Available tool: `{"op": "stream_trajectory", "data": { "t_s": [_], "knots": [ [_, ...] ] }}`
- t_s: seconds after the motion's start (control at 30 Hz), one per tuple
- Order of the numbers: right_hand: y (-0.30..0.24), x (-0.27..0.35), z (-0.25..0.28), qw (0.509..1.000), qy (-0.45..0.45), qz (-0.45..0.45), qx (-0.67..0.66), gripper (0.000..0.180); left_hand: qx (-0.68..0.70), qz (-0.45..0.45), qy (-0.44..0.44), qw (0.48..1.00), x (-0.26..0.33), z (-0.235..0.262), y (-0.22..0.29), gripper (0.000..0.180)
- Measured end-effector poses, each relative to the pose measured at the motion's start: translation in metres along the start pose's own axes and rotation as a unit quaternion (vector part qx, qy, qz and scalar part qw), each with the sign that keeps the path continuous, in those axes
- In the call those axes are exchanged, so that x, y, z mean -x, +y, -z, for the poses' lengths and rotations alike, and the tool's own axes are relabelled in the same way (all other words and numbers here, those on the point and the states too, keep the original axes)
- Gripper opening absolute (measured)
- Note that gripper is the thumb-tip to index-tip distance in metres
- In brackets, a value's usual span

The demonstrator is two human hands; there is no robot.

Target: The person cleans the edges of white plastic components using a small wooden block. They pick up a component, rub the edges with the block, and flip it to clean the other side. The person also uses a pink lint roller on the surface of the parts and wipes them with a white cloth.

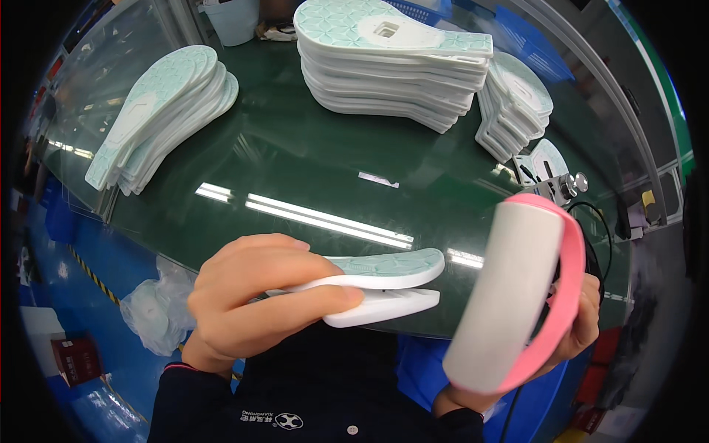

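My left hand is closed around a white plastic shell with a mint-green patterned top. Its thumb and fingers pinch it from the side. A second white piece lies beneath the shell, with a wedge-shaped gap between the two at the right end. At the right, my right hand grips a thick white rounded thing with a pink band around its edge; its exact kind I cannot make out. Most of the right hand is hidden behind it.
Stacks of paddle-shaped white and mint plastic shells stand on the dark green table: a left stack, a tall middle stack and a right stack. A metal fixture with a black cable sits at the right. Blue baskets stand behind.
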State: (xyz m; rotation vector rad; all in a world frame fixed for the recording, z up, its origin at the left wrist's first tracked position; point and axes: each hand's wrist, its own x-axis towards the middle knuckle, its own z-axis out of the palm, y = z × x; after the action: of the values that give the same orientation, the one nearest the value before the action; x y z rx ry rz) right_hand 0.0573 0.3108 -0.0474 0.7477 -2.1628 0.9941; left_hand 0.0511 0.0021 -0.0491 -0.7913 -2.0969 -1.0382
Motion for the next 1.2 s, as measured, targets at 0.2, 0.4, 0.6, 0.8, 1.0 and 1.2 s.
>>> {"op": "stream_trajectory", "data": {
  "t_s": [0.2,0.4,0.6,0.8,1.0,1.2],
  "knots": [
    [-0.034,-0.026,-0.034,0.985,-0.117,0.125,-0.016,0.026,-0.005,-0.022,-0.018,1.000,-0.003,-0.008,-0.001,0.019],
    [0.006,-0.002,-0.011,0.993,-0.023,-0.117,0.010,0.027,-0.012,0.006,0.005,1.000,0.003,0.000,-0.006,0.023],
    [0.047,0.019,-0.053,0.933,0.069,-0.353,0.003,0.027,0.037,0.014,0.007,0.999,0.005,-0.001,0.000,0.023],
    [0.057,0.029,-0.068,0.922,-0.014,-0.386,0.027,0.034,0.064,0.043,0.012,0.997,0.005,-0.008,0.000,0.024],
    [0.078,0.059,-0.028,0.857,0.100,-0.413,0.293,0.023,0.049,0.106,0.010,0.993,0.013,-0.011,0.001,0.022],
    [0.080,0.075,-0.020,0.842,0.025,-0.386,0.377,0.032,0.073,0.091,0.002,0.993,0.009,-0.020,0.002,0.020]
  ]
}}
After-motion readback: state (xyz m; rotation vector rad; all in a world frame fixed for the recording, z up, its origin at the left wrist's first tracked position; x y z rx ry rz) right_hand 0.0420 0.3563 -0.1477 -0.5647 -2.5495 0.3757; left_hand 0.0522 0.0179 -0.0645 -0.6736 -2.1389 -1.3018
